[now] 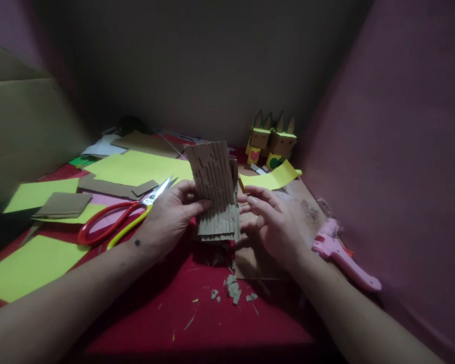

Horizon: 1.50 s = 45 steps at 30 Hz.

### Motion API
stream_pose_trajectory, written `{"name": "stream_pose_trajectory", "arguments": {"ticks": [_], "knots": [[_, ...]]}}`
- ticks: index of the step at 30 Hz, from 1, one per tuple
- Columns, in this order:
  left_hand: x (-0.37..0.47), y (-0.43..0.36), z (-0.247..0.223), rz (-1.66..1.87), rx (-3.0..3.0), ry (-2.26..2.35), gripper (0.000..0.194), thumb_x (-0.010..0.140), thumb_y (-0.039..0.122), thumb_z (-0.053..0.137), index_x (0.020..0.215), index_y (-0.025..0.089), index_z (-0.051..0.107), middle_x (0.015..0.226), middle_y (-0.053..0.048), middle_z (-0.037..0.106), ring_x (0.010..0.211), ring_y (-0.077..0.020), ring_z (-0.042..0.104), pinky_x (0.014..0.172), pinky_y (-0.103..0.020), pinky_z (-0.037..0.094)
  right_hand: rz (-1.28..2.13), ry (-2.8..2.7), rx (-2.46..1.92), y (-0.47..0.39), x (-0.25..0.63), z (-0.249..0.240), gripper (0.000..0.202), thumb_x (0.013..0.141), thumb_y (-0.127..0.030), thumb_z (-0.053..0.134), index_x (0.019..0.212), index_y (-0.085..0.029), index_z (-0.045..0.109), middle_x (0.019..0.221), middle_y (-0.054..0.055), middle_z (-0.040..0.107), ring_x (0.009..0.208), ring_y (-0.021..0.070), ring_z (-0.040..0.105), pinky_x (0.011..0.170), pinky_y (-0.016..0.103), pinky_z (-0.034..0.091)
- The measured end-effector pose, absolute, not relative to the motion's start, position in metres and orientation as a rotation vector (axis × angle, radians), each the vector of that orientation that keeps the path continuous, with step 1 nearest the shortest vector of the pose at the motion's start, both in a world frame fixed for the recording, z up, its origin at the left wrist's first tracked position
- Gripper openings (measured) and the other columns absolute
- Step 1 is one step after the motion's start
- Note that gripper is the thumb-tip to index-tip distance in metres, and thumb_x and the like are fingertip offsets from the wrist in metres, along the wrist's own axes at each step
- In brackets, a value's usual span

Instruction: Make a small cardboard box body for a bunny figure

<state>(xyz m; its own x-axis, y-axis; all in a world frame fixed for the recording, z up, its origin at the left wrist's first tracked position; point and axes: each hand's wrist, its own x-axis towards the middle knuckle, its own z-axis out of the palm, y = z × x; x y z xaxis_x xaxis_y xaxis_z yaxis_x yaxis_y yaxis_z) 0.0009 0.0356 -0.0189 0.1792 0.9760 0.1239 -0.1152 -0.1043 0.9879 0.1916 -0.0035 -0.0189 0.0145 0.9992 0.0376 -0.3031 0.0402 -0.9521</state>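
Upright in front of me is a piece of corrugated cardboard, its ridged inner layer bare. My left hand pinches its left edge, thumb in front and fingers behind. Behind it, to the right, shows another cardboard layer; whether the two are joined I cannot tell. My right hand is beside the right edge, fingers apart and slightly bent, their tips at or close to the cardboard. Torn cardboard scraps lie below on the red cloth. Scissors with red and yellow handles lie partly behind my left wrist.
Yellow paper sheets and cardboard pieces cover the left side. A curled yellow strip lies on a cardboard board. A pink glue gun rests by the right wall. Two small cardboard figures stand at the back.
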Motion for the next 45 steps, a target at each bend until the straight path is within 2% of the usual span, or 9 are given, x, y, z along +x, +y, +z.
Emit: {"name": "stream_pose_trajectory", "arguments": {"ticks": [2,6,13,18,23,32,35,38,45], "knots": [[0.001,0.035,-0.02,1.191,1.332,0.948,0.034,0.068,0.023,0.082,0.099,0.015,0.07,0.1,-0.007,0.076,0.096,-0.0233,0.07,0.086,-0.032,0.055,1.537,-0.961,-0.943,-0.001,0.19,-0.02,0.039,0.076,-0.039,0.077,0.107,-0.021,0.061,0.081,0.0,0.06,0.063,0.0125,0.059,0.048,0.024,0.057],[0.003,0.033,-0.02,1.175,1.323,0.931,0.035,0.067,0.021,0.083,0.098,0.016,0.069,0.101,-0.006,0.076,0.098,-0.0236,0.069,0.087,-0.032,0.055,1.73,-1.031,-0.847,0.0,0.186,-0.021,0.033,0.08,-0.038,0.072,0.108,-0.022,0.063,0.079,0.0,0.062,0.065,0.0148,0.063,0.054,0.031,0.064],[0.006,0.029,-0.022,1.171,1.306,0.94,0.029,0.069,0.017,0.082,0.093,0.019,0.066,0.088,-0.001,0.076,0.084,-0.0183,0.07,0.073,-0.026,0.057,1.65,-1.097,-0.861,-0.005,0.182,-0.023,0.026,0.079,-0.029,0.07,0.104,-0.024,0.063,0.095,0.002,0.069,0.067,0.0139,0.066,0.048,0.026,0.061],[0.006,0.029,-0.021,1.166,1.174,0.885,0.05,0.065,0.014,0.084,0.108,0.021,0.06,0.092,-0.001,0.077,0.089,-0.0229,0.073,0.074,-0.031,0.06,1.598,-1.094,-0.854,-0.007,0.179,-0.023,0.031,0.076,-0.032,0.073,0.103,-0.024,0.061,0.091,0.001,0.071,0.069,0.0158,0.069,0.045,0.024,0.057],[0.004,0.029,-0.024,1.042,1.143,0.801,0.038,0.068,0.012,0.081,0.105,0.017,0.071,0.101,-0.006,0.078,0.088,-0.023,0.074,0.082,-0.033,0.06,1.628,-1.149,-0.846,-0.005,0.18,-0.025,0.026,0.077,-0.032,0.069,0.099,-0.02,0.063,0.092,0.003,0.072,0.076,0.0176,0.071,0.049,0.024,0.059],[0.003,0.028,-0.025,1.02,1.178,0.801,0.037,0.071,0.015,0.082,0.107,0.02,0.075,0.102,-0.005,0.078,0.088,-0.0234,0.074,0.079,-0.032,0.06,1.683,-1.095,-0.857,-0.002,0.179,-0.026,0.019,0.074,-0.021,0.068,0.092,-0.019,0.066,0.076,0.0,0.072,0.055,0.012,0.066,0.044,0.02,0.055],[0.003,0.028,-0.021,0.912,1.113,0.828,0.036,0.074,0.017,0.08,0.109,0.019,0.074,0.093,-0.006,0.078,0.07,-0.0191,0.072,0.061,-0.028,0.059,1.722,-1.014,-0.858,0.0,0.18,-0.026,0.019,0.076,-0.019,0.062,0.095,-0.018,0.065,0.074,0.002,0.072,0.057,0.0151,0.068,0.041,0.022,0.055],[0.003,0.03,-0.02,0.765,1.093,0.875,0.031,0.077,0.022,0.077,0.107,0.013,0.074,0.074,-0.008,0.075,0.046,-0.0136,0.061,0.039,-0.02,0.043,1.807,-0.946,-0.897,0.002,0.182,-0.025,0.022,0.077,-0.015,0.054,0.097,-0.014,0.064,0.07,0.005,0.071,0.053,0.017,0.068,0.04,0.025,0.057],[0.002,0.034,-0.023,0.713,1.112,0.888,0.035,0.075,0.022,0.076,0.107,0.009,0.071,0.07,-0.011,0.073,0.043,-0.0154,0.061,0.036,-0.02,0.04,1.893,-0.968,-0.859,0.001,0.185,-0.022,0.028,0.075,-0.014,0.052,0.101,-0.008,0.062,0.07,0.011,0.072,0.05,0.02,0.07,0.04,0.026,0.057]]}}
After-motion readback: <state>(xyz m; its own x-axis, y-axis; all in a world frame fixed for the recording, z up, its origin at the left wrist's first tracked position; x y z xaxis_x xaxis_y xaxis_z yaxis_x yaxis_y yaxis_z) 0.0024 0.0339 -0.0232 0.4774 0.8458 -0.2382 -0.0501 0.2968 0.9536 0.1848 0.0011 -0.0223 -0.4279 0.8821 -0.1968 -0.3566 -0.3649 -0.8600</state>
